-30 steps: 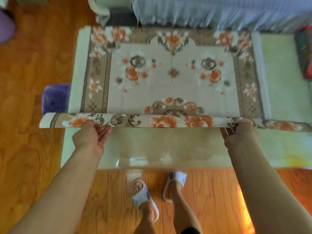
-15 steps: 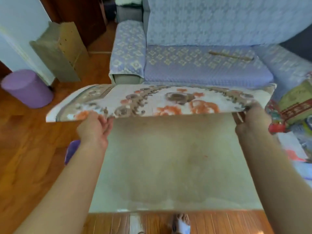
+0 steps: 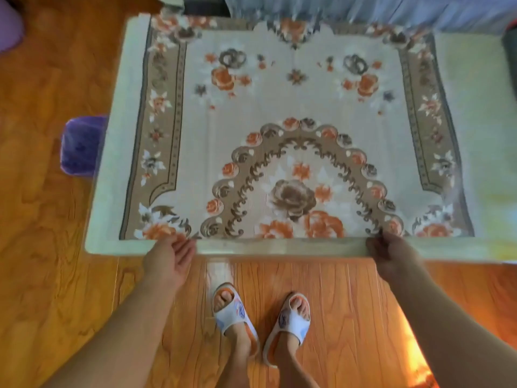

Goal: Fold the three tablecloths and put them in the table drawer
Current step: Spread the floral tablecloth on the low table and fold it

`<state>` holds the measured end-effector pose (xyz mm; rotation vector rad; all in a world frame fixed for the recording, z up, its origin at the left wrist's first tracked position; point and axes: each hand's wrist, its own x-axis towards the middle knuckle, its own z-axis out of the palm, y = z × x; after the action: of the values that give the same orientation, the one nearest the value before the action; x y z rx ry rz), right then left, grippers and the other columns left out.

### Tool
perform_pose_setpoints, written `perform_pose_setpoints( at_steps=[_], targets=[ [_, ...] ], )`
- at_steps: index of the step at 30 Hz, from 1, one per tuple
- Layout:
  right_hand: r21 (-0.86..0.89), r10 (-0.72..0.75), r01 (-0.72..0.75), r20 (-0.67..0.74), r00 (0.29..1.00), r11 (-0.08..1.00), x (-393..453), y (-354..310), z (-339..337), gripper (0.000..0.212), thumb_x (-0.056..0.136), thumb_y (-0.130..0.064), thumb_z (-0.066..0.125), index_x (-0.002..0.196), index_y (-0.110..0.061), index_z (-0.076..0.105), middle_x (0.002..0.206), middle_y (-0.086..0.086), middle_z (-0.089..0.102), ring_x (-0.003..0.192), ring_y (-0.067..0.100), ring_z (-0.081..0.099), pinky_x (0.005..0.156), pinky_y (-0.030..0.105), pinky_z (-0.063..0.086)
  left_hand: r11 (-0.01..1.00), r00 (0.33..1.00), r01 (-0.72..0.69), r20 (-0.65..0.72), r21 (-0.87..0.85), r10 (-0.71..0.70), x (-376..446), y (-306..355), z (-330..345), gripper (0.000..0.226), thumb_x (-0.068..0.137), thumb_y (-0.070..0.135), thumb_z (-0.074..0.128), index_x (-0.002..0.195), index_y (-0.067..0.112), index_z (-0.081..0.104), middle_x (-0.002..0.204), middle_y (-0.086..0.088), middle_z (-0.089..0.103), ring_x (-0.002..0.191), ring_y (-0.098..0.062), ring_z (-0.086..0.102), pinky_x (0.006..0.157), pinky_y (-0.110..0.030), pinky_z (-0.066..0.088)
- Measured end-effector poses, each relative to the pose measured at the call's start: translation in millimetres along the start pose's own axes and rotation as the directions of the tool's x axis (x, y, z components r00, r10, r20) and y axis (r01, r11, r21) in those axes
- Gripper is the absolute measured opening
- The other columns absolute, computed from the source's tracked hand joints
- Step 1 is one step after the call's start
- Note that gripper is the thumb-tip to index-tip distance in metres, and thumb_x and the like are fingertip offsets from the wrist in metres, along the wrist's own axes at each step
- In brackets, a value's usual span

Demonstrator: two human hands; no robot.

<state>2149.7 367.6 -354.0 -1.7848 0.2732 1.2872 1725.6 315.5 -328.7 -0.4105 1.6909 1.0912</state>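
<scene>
A beige woven-looking tablecloth with orange and brown flowers (image 3: 293, 130) lay matt and finely ribbed on a pale green table with a glossy top (image 3: 109, 175); the table's near edge reflected light. Below the table, the orange-brown wooden floor (image 3: 56, 275) showed bold grain and a polished sheen. Left of the table, a purple, fuzzy-looking stool (image 3: 81, 145) appeared matt. White slippers (image 3: 235, 312) looked like smooth plastic.

No readable text, label, brand or number is showing anywhere; the slippers (image 3: 234, 312) are bearing small printed marks, too blurred to make out.
</scene>
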Motion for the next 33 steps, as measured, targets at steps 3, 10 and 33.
perform_pose_setpoints(
  at_steps=[3,10,33],
  targets=[
    [-0.001,0.025,-0.025,0.075,0.997,1.0,8.6,-2.5,-4.2,0.012,0.097,-0.019,0.064,0.088,-0.012,0.062,0.068,-0.001,0.06,0.053,0.009,0.054,0.063,0.024,0.058,0.997,0.998,-0.056,0.004,-0.048,0.057,6.3,-0.5,-6.1,0.015,0.102,0.025,0.058,0.105,0.013,0.067,0.107,-0.009,0.075,0.101,-0.025,0.074,0.092,-0.041,0.059],
    [-0.051,0.076,-0.079,-0.043,0.996,0.996,8.4,-13.9,-25.6,0.026,0.104,-0.011,0.047,0.123,0.003,0.057,0.079,0.009,0.067,0.049,0.012,0.067,0.063,0.033,0.063,0.975,0.971,-0.144,-0.164,0.167,0.172,1.6,33.2,-7.0,0.019,0.104,0.016,0.056,0.116,0.003,0.064,0.089,-0.008,0.078,0.081,-0.019,0.078,0.081,-0.037,0.062],
    [-0.418,-0.008,-0.09,-0.226,0.974,0.904,1.7,25.1,-87.7,0.019,0.089,-0.007,0.063,0.097,-0.024,0.067,0.092,0.006,0.067,0.071,0.014,0.051,0.063,0.021,0.042,0.941,0.963,-0.084,-0.218,0.327,0.161,-17.6,-9.1,-62.3,0.029,0.108,0.014,0.041,0.119,0.005,0.066,0.106,-0.015,0.075,0.091,-0.025,0.074,0.085,-0.04,0.058]
  ],
)
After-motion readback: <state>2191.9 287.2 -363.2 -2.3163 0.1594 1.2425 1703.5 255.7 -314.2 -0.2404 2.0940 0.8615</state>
